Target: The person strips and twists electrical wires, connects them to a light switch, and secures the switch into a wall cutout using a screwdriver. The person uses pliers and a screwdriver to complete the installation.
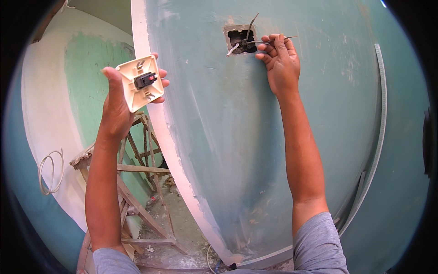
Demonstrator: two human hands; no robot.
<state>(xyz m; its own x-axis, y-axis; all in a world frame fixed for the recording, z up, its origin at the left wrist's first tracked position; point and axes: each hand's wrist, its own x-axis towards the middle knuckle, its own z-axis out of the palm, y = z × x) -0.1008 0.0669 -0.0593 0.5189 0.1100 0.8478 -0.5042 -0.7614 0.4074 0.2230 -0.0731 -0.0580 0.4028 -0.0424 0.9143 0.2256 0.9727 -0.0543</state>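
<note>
My left hand (119,98) holds a cream square wall switch plate (130,98), its back turned toward me. A black switch block (146,80) with red parts sits in the plate's middle, between two metal clips. Raised to the blue-green wall, my right hand (283,64) pinches a dark wire (261,42) between thumb and fingers. That wire comes out of a square recessed wall box (230,34). Another dark wire (252,25) sticks up from the box, and a short white-tipped one (233,49) points down at its lower left.
A wooden trestle (146,219) stands on the dusty floor at lower left. Coiled white cable (51,172) hangs by the left wall. A pale conduit strip (382,105) runs down the wall at right. The wall's white edge (159,118) lies near my left hand.
</note>
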